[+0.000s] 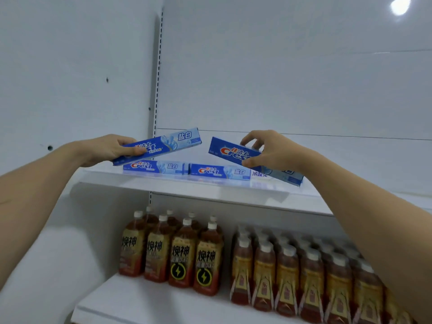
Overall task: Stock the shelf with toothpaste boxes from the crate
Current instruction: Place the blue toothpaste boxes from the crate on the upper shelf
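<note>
The left hand (pixel 109 148) holds one toothpaste box (pixel 161 145) by its end, fingers curled round it, tipped up above the shelf (pixel 210 190). The right hand (pixel 268 150) grips a second box (pixel 233 152), slanted down so its far end can land first, I think. Two boxes (pixel 187 169) already lie flat in a row at the shelf's front edge (labels facing out, so shoppers can read them). The crate is out of sight. Below stand drink bottles (pixel 177 251), packed close.
</note>
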A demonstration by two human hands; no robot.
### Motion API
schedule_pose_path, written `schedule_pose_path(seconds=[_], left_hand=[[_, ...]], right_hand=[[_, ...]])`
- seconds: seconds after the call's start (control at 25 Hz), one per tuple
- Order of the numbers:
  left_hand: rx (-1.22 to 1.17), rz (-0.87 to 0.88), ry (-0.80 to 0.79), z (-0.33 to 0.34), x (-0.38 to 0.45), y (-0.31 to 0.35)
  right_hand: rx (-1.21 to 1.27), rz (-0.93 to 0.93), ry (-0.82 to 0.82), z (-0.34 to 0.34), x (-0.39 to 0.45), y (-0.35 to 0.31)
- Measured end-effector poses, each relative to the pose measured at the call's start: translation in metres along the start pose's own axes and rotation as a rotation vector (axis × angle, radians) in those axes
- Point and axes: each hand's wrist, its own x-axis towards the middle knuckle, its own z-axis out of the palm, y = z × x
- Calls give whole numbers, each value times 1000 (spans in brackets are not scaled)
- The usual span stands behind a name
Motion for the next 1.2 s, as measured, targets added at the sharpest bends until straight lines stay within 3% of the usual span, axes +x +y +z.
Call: schedule_pose_path(seconds=[0.4, 0.52, 0.72, 1.04, 1.2], left_hand=[[200, -99, -192, -34, 96, -83], [298, -150, -285, -35, 117, -84], [421, -75, -330, -18, 144, -61], [569, -32, -357, 2, 152, -45], [528, 22, -315, 5, 138, -36]], right_hand=[[-147, 89, -190, 88, 113, -2], [-217, 114, -224, 104, 136, 0], [-268, 146, -278, 114, 155, 0], [-288, 136, -252, 119, 155, 2], [-263, 141, -127, 111, 143, 3]])
